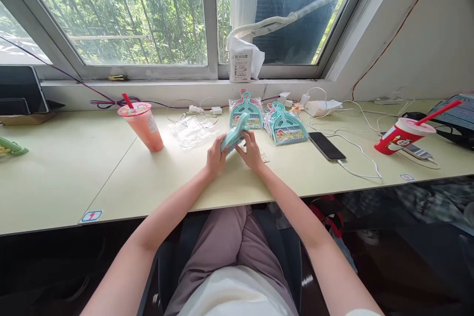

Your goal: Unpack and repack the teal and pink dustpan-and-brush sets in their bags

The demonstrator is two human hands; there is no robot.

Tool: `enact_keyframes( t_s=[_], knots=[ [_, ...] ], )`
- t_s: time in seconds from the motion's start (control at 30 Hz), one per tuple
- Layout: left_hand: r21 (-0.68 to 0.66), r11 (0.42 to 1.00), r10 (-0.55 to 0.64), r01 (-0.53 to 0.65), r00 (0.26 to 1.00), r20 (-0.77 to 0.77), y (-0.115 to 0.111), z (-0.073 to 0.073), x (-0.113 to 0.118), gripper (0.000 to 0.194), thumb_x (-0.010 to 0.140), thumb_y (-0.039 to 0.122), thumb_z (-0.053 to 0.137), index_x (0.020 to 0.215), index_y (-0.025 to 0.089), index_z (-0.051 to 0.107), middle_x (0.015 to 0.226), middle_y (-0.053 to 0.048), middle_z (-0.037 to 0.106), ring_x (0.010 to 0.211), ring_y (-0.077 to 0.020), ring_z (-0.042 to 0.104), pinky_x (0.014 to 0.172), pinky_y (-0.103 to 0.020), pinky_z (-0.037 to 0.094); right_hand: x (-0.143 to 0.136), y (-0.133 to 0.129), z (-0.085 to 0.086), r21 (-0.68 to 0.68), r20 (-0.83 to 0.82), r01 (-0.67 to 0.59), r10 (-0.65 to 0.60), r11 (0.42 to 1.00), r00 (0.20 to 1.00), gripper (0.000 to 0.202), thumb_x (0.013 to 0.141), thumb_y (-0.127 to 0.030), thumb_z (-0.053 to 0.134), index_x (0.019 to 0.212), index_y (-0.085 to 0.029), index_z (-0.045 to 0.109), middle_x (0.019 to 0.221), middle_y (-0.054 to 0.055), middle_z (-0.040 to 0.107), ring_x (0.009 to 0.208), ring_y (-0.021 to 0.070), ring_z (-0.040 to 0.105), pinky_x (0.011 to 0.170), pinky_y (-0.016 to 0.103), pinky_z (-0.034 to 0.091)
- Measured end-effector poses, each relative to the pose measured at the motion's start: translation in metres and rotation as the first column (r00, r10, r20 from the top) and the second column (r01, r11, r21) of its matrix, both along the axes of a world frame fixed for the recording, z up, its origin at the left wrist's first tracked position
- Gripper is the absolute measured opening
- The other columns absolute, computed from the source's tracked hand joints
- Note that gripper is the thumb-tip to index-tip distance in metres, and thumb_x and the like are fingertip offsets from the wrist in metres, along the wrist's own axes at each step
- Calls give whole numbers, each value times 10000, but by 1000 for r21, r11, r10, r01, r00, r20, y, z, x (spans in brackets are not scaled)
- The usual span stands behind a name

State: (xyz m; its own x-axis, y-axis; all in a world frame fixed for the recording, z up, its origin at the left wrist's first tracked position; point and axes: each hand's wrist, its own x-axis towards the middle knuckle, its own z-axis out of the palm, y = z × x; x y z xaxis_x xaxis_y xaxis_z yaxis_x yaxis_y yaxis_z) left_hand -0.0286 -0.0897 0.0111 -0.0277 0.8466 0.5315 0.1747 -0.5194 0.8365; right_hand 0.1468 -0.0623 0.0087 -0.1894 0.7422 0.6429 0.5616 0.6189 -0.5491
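Above the table, a teal mini dustpan and brush set (235,134) is tilted up on edge between both hands. My left hand (216,154) is closed round its left side. On the right side, the fingers of my right hand (251,152) pinch it near the lower edge. A small printed card (264,156) lies partly hidden behind my right hand. Just behind stand teal and pink dustpan sets in clear bags with printed labels, one bagged set (246,112) in the middle and several bagged sets (285,126) to its right.
Crumpled clear plastic wrappers (193,131) lie left of my hands. A pink drink cup (142,126) stands farther left. To the right are a black phone (327,146) on a white cable and a red cup (400,137). A tissue pack (240,65) sits on the sill.
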Motion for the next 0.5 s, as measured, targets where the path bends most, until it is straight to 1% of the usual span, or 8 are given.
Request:
enact_keyframes(
  t_s=[0.03,0.1,0.17,0.23,0.3,0.37,0.43,0.5],
  knots=[
    [14,1000,-22,22,1000,-18,-1,-1,2,369,895,409,592,1233,261,593,1248,-89,610,1153,-294,555,953,-359,420,-2,0,0,-6,-32,-12,12,1000,999,376,928,-357,572,1284,-246,526,1297,126,504,1113,266,565,869,394,532],
    [23,998,-52,53,998,-43,-1,-1,4,387,879,428,616,1229,264,596,1235,-87,618,1122,-286,567,942,-352,422,-4,1,0,-26,-94,-9,7,1000,996,279,922,-379,573,1164,-240,580,1197,113,530,1093,263,557,832,379,538],
    [3,997,-76,76,995,-57,0,0,4,406,869,467,625,1217,261,595,1141,-78,651,1034,-270,590,907,-346,429,-3,3,3,-60,-149,0,-9,998,989,218,922,-429,565,1020,-238,605,1079,93,530,1020,250,558,800,360,534],
    [-19,997,-82,81,995,-62,1,1,7,428,872,514,609,1212,255,586,1027,-61,666,922,-248,596,866,-343,432,-1,4,6,-84,-193,5,-21,996,981,248,913,-477,570,948,-232,592,1033,82,500,950,234,549,794,352,526],
    [-29,997,-79,77,995,-60,1,1,11,452,880,556,582,1216,253,572,974,-49,660,858,-233,587,844,-343,430,1,4,8,-89,-229,9,-29,996,973,281,893,-501,589,936,-223,574,1036,84,472,943,233,533,807,352,516],
    [-27,996,-83,82,995,-46,1,3,16,469,885,588,560,1214,254,565,995,-51,656,860,-230,584,843,-343,427,1,3,10,-99,-248,15,-39,995,968,281,888,-498,589,928,-221,559,1031,83,455,954,234,520,807,347,508],
    [-16,998,-64,64,998,-5,4,6,17,467,896,611,528,1194,253,573,1053,-60,652,911,-236,583,856,-341,423,1,1,12,-111,-255,24,-52,994,965,251,900,-478,562,888,-228,543,1002,69,454,930,224,511,797,334,498],
    [-11,1000,20,-20,998,65,12,8,10,456,913,623,487,1148,248,595,1055,-63,648,950,-243,574,862,-338,419,2,0,13,-118,-261,10,-41,993,964,235,912,-456,533,833,-235,526,982,53,463,891,207,508,779,318,488]
  ],
)
